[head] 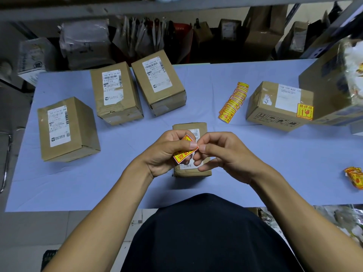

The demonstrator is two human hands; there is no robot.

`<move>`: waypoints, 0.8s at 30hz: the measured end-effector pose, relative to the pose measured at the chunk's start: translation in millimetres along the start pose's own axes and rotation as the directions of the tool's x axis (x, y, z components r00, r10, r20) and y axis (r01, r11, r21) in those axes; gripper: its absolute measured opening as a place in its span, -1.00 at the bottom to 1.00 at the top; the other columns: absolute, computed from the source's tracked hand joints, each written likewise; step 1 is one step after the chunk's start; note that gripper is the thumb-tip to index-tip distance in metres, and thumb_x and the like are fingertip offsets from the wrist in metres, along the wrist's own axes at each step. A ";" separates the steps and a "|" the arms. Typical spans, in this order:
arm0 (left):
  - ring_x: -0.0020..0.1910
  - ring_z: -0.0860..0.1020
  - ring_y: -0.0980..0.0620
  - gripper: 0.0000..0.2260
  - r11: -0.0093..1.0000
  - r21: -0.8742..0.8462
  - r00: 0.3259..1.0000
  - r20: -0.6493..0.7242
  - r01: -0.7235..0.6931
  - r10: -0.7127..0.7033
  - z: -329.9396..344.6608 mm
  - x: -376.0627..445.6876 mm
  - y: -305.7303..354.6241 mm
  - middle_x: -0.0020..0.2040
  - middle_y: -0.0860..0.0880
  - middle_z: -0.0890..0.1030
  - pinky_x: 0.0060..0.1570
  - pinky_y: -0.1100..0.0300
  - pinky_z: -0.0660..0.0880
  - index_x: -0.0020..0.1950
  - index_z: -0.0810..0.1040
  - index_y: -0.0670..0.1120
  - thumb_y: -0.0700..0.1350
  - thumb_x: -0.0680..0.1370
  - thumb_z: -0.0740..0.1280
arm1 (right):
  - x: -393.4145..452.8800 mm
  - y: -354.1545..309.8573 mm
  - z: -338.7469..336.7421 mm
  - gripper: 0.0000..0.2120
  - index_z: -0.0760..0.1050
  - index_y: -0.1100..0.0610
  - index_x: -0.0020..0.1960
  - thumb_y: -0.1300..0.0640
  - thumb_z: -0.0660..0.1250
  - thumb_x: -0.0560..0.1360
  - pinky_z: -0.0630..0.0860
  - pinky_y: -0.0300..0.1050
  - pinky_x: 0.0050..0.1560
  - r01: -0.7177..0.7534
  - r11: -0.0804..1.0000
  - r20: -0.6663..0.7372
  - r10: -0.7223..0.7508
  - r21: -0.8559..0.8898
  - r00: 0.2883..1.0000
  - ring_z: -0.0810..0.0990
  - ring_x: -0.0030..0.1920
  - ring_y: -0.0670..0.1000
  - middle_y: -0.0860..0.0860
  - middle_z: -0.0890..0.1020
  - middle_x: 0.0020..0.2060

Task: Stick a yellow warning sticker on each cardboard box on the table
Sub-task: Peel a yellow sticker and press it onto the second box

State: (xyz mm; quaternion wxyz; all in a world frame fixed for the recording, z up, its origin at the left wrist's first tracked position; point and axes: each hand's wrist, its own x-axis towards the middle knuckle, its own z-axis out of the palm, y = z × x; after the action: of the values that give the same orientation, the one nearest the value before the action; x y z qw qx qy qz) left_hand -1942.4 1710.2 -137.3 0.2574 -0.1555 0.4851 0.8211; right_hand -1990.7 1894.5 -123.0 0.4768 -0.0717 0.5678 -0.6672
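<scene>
Head view: the left hand [167, 150] pinches a yellow sticker [184, 152], long axis running 8 to 2 o'clock, while the right hand [220, 154] pinches its 2 o'clock corner (probably peeling the backing). Both hover directly over the small box [189, 127], which runs 12 to 6 and sits equally near either hand; the press is likely straight down

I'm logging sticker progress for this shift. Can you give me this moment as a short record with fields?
in hands: yellow and red warning sticker, held by left hand, its corner pinched by right hand
below hands: small brown cardboard box, no sticker seen
already stickered: brown cardboard box at right
unstickered tops: three brown cardboard boxes at left
supply: strip of yellow stickers on blue table
</scene>
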 end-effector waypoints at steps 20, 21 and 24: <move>-0.12 0.60 0.16 -0.86 0.775 0.576 0.742 -0.393 -0.262 0.543 6.2 2.5 -11.2 -0.10 0.05 0.64 -0.07 0.23 0.53 -0.10 0.62 0.04 -0.04 0.41 0.53 | 9.8 8.4 9.6 -0.78 0.54 0.14 -0.19 0.30 0.25 0.59 0.62 -0.15 -0.27 0.168 0.974 -0.290 -0.208 -0.155 0.934 0.61 -0.31 -0.06 -0.02 0.60 -0.40; -0.13 0.61 0.12 -0.93 0.771 0.570 0.764 -0.352 -0.284 0.541 8.1 1.2 -11.9 -0.14 0.05 0.66 -0.06 0.18 0.53 -0.14 0.64 0.04 -0.02 0.44 0.50 | 10.5 9.5 9.4 -0.78 0.53 0.14 -0.19 0.30 0.25 0.59 0.63 -0.14 -0.26 0.177 0.970 -0.308 -0.222 -0.169 0.925 0.61 -0.31 -0.08 -0.04 0.59 -0.40; -0.17 0.64 0.08 -0.91 0.793 0.505 0.817 -0.259 -0.341 0.516 15.8 -1.0 -17.6 -0.19 0.02 0.69 -0.08 0.21 0.55 -0.13 0.68 -0.01 -0.01 0.50 0.45 | 12.7 9.8 8.7 -0.82 0.54 0.16 -0.18 0.31 0.27 0.58 0.62 -0.15 -0.24 0.197 0.951 -0.313 -0.268 -0.239 0.911 0.60 -0.30 -0.08 -0.05 0.59 -0.39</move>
State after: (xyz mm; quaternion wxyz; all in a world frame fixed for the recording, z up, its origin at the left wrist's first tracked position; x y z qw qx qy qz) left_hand -1931.5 1730.8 -141.9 -0.0113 -0.1349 0.7195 0.6812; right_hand -1986.5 1880.4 -133.8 0.2781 -0.0704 0.6939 -0.6605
